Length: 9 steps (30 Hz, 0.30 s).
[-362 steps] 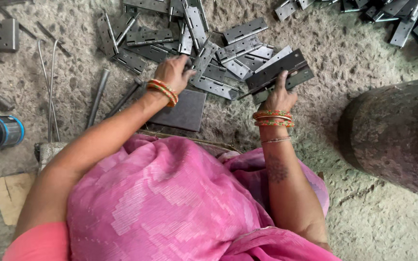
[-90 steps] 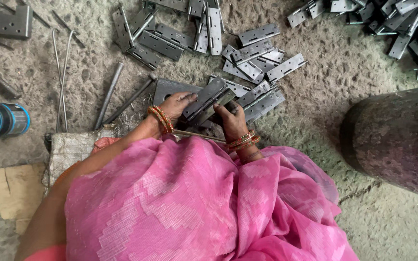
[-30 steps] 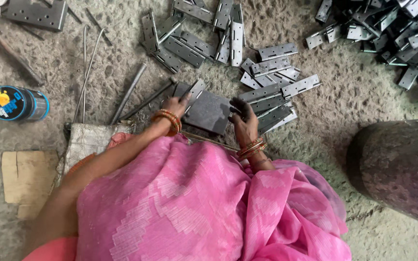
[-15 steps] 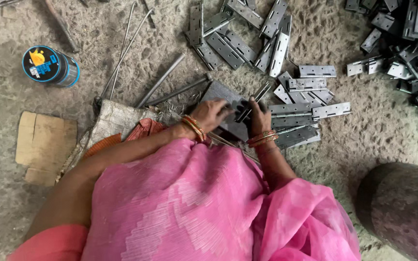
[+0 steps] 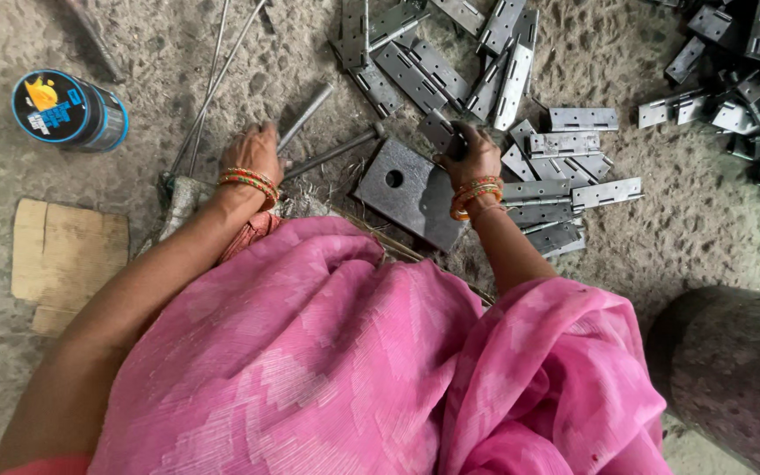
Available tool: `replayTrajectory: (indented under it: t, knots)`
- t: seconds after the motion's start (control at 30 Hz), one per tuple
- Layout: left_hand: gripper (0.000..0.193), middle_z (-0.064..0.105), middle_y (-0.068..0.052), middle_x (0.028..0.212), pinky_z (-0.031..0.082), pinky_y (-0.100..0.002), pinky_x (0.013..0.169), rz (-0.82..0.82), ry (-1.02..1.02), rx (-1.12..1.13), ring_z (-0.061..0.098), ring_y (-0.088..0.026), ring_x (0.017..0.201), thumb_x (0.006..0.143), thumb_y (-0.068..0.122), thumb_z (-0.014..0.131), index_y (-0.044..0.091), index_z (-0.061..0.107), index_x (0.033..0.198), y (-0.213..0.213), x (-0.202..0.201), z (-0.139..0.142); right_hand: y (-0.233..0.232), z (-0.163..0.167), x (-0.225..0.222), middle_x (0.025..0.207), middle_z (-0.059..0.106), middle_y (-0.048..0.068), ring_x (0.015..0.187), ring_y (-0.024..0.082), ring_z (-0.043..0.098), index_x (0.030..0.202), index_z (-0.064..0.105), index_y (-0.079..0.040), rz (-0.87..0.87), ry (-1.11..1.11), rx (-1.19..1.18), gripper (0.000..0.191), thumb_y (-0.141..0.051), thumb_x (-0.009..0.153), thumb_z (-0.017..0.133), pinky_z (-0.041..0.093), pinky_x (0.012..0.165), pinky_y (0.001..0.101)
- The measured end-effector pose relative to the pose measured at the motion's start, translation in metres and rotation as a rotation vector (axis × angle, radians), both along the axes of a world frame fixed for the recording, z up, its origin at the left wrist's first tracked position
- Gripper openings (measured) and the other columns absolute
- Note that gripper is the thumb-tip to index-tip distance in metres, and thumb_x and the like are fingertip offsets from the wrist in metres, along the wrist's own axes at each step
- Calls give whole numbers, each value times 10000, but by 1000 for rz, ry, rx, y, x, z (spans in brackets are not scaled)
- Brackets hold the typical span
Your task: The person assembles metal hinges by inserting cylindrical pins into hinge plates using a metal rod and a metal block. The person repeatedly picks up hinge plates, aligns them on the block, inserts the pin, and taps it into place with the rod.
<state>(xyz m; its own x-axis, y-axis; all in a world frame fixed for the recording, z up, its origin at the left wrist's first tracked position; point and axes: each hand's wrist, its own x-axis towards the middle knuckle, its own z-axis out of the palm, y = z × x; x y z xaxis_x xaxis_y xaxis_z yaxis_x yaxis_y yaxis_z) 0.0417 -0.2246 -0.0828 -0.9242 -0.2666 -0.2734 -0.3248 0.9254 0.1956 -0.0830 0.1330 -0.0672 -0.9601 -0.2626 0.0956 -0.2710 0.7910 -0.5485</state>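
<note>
My right hand [image 5: 475, 157] grips a grey metal hinge [image 5: 440, 132] and holds it at the far edge of a dark square steel plate [image 5: 402, 186] with a round hole, which lies on the ground in front of me. My left hand [image 5: 257, 151] is off to the left of the plate, fingers curled down on the ground at the near ends of two thick metal rods [image 5: 327, 151]. Whether it grips a rod is hidden by the back of the hand. Both wrists wear orange bangles.
Loose hinges lie to the right of the plate [image 5: 573, 180], beyond it [image 5: 437, 53] and at the top right [image 5: 749, 62]. Thin long rods [image 5: 213, 84] lie at the far left, with a blue tin [image 5: 68, 110] and a cardboard piece [image 5: 63, 255]. A dark cylinder [image 5: 732, 378] stands at the bottom right.
My left hand left the steel plate and moved left to the thick rods. My right hand stayed at the plate's far edge with a hinge. The view shifted further left.
</note>
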Motion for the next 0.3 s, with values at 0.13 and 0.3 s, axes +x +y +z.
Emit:
replayTrajectory:
  t: [0.13,0.3]
  knots:
    - [577,622,-281,1205,539,-505,909,32,-34,21,645,-449,1085,814,180,829,-1,556,1289,-12,-5,-13,-7,11,7,1090,730,118,1004,312,700,1259,709,-222,16,-123,-17,661,-234,647,958,560,914,431]
    - [545,636,-278,1190,531,-511,951,49,-148,62,645,-455,1103,818,113,779,17,557,1307,-12,-13,-10,4,34,49,1082,733,117,1011,334,689,1261,715,-223,101,-117,54,622,-264,686,948,545,915,446]
